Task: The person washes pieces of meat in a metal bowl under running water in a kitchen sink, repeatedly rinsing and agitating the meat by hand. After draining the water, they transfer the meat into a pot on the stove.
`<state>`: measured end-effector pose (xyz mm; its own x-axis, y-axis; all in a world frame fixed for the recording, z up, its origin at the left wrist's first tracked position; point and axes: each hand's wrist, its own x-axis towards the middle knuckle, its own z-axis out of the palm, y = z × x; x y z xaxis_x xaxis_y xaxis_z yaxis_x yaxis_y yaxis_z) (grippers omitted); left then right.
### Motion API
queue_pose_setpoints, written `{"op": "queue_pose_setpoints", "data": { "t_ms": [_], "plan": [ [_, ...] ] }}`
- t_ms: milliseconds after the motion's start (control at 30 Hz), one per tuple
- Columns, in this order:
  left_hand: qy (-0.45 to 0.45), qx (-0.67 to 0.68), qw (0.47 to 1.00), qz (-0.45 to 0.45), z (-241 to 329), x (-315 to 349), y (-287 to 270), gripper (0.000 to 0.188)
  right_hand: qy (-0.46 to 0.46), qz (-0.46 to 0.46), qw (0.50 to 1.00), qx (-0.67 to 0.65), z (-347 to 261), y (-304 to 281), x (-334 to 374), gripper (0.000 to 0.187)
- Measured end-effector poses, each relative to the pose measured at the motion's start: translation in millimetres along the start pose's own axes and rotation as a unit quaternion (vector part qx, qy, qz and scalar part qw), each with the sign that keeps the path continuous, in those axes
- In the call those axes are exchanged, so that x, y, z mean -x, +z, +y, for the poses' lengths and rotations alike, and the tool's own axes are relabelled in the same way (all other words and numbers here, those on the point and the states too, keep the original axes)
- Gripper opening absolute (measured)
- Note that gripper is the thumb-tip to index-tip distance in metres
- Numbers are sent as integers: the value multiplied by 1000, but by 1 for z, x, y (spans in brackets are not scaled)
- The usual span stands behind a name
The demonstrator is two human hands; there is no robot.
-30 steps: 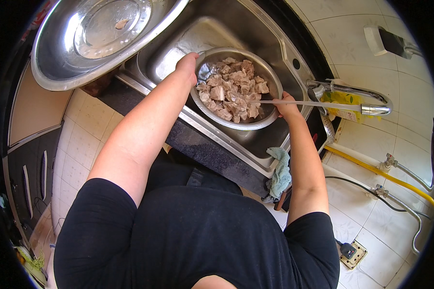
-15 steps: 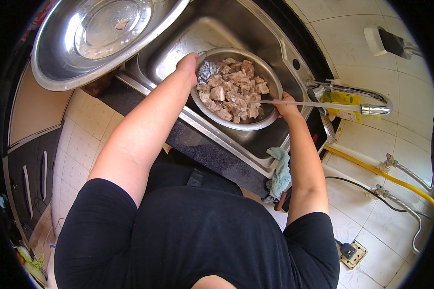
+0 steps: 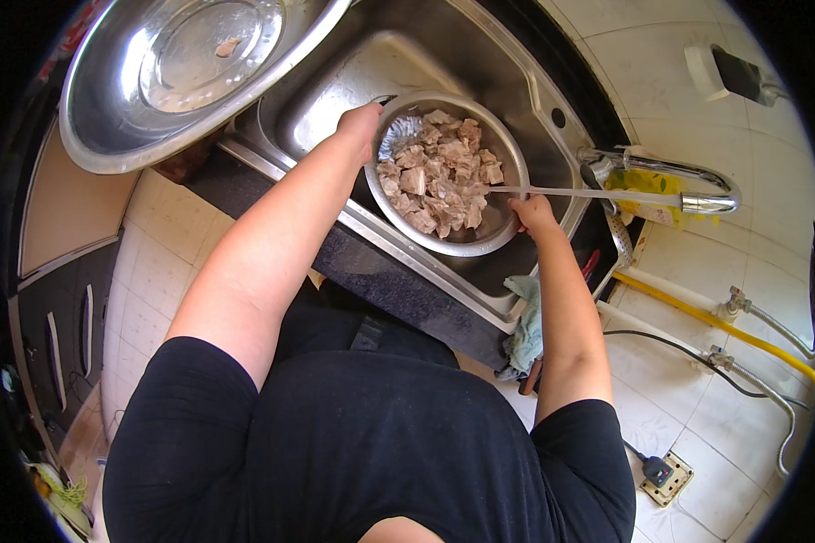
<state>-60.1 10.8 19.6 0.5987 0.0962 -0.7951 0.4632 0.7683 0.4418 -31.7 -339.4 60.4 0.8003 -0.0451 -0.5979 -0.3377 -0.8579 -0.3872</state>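
Observation:
A steel basin [image 3: 482, 247] holds chunks of pale brown meat [image 3: 436, 172], and I hold it over the sink [image 3: 380, 63] by both sides. My left hand [image 3: 362, 128] grips its left rim, fingers partly hidden behind the edge. On the right rim my right hand [image 3: 532, 214] is closed, with the thumb near the edge. A thin stream of water [image 3: 589, 193] runs from the faucet [image 3: 704, 204] across into the basin. Some water shows at the basin's left inside, beside the meat.
A larger steel bowl [image 3: 109, 149] with one scrap of meat inside stands at the upper left, by the sink. A light green cloth [image 3: 525, 326] hangs over the sink's near right corner. A yellow pipe [image 3: 688, 312] and a wall socket [image 3: 668, 480] are at the right.
The basin has shifted slightly toward me and tilted a little, and the right hand has come nearer with it. The meat has moved somewhat inside. Water keeps running.

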Motion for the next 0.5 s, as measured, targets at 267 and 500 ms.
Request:
{"op": "queue_pose_setpoints", "data": {
  "t_ms": [267,500],
  "plan": [
    [111,-262,958,23,-3,9,0,35,-9,49,999,-14,10,9,1,39],
    [118,-384,914,55,-5,8,-2,39,-50,129,989,-55,17,12,0,32]
  ]
}}
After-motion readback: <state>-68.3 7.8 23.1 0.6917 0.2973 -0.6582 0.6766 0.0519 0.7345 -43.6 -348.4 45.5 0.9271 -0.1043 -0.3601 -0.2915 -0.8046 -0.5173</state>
